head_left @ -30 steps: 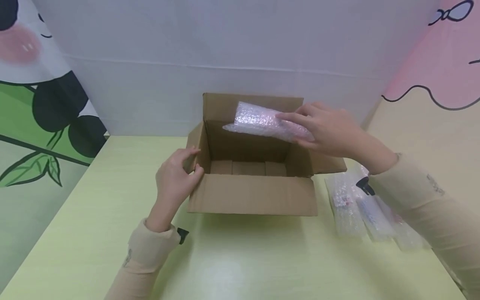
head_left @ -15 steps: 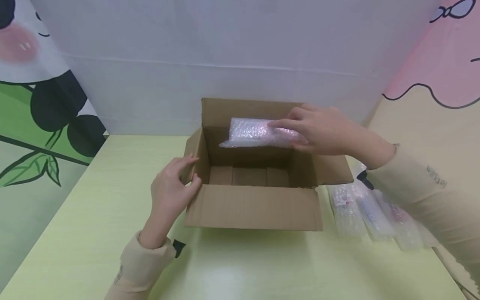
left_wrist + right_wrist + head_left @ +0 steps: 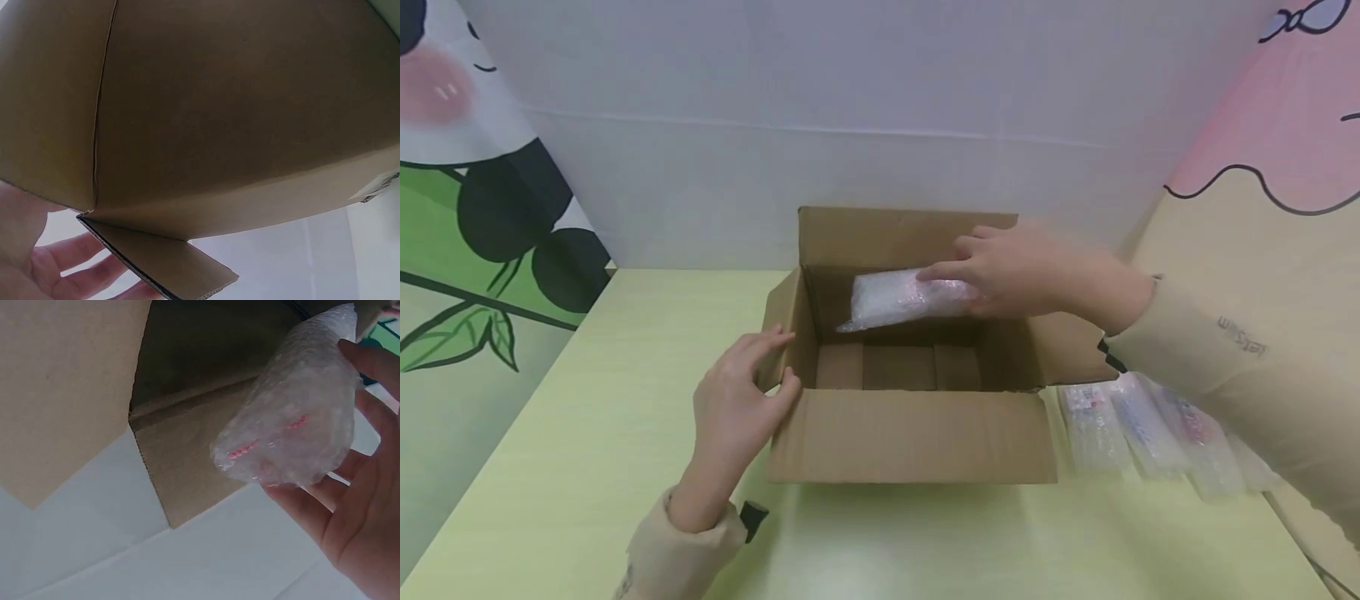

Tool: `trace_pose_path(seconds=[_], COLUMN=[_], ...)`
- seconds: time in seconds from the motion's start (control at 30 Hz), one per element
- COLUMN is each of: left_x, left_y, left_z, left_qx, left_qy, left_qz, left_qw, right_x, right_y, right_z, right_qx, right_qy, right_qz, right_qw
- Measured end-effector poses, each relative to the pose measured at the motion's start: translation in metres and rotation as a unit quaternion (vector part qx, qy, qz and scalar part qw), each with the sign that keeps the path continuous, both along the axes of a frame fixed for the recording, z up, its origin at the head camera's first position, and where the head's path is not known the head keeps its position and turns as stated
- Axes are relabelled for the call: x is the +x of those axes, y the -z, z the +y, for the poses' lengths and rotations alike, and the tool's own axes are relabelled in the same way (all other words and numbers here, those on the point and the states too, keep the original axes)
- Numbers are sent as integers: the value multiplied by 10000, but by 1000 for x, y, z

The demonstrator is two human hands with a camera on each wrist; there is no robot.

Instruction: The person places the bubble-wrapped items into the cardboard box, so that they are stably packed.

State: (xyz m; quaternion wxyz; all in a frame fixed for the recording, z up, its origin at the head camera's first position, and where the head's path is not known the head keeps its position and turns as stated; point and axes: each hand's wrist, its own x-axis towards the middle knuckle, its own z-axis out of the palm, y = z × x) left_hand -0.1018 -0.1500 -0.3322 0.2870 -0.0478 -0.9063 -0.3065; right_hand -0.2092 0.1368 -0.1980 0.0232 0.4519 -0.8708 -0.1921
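A cardboard box (image 3: 913,437) stands on the table with its flaps spread. My left hand (image 3: 737,400) holds the box's left flap (image 3: 781,310), the thumb at its near corner and the fingers toward the back. In the left wrist view several fingers (image 3: 87,275) show beyond the flap's edge. Over the box opening, my right hand (image 3: 1015,271) grips a bubble-wrapped package (image 3: 887,298) by its right end. The package lies nearly level, its left end slightly lower. In the right wrist view, pinkish-red marks show through the package's (image 3: 284,425) wrap; what is inside cannot be made out.
Several more bubble-wrapped packages (image 3: 1150,425) lie side by side on the table right of the box, partly under the right sleeve (image 3: 1240,375). A pale wall (image 3: 880,108) rises behind the box. The light green tabletop (image 3: 587,433) extends left and in front.
My right hand has lowered the package toward the box and shifted it slightly left. The box has come nearer along with my left hand, which keeps its hold on the flap.
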Motion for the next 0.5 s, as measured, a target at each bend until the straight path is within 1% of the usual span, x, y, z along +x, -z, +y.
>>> trace_pose_path(seconds=[0.13, 0.2, 0.43, 0.5], left_x=[6, 9, 18, 20], left_y=[-2, -4, -6, -7], left_z=[-1, -1, -1, -1], left_qx=[2, 4, 19, 31], left_qy=[17, 31, 36, 26], left_qz=[-140, -206, -380, -423], left_qw=[9999, 9998, 9993, 9991], right_x=[2, 3, 4, 4], right_y=[6, 10, 19, 22], right_z=[-13, -18, -33, -38], right_qx=[335, 383, 782, 795], right_qy=[1, -46, 3, -64], right_qz=[-133, -163, -366, -402], right_qw=[9993, 9991, 9963, 9960])
